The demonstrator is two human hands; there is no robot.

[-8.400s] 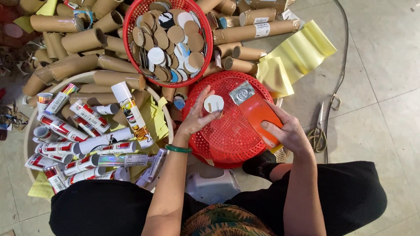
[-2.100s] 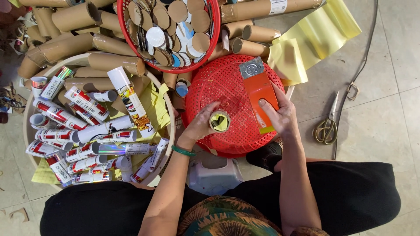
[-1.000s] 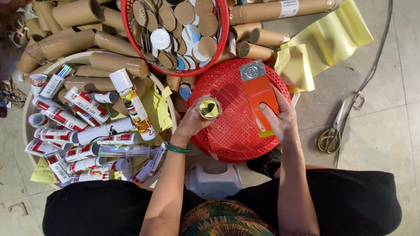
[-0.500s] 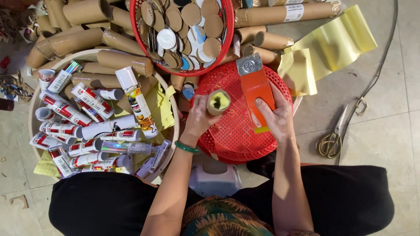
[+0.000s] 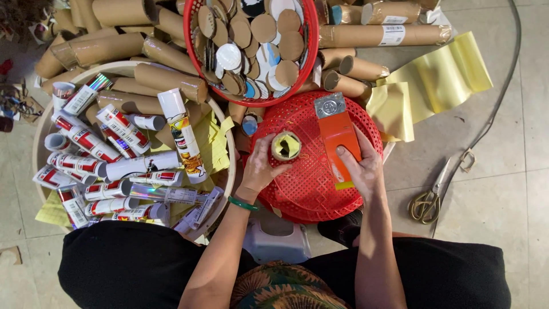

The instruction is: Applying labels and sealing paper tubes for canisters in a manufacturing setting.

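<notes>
Clearly light and stiff, the tube [image 5: 286,146] sits pinched in our left hand [image 5: 260,166]; right hand [image 5: 361,169] fingers press flat on the orange tool [image 5: 337,140].

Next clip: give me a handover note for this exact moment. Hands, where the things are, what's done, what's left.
Left hand holds a short cardboard tube upright on the upturned red basket; yellow foil shows inside it.
Right hand presses an orange tool flat on the same basket.
Done: wrapped tubes lie in the round tray.
Left: bare tubes and a basket of cardboard discs remain behind.
</notes>
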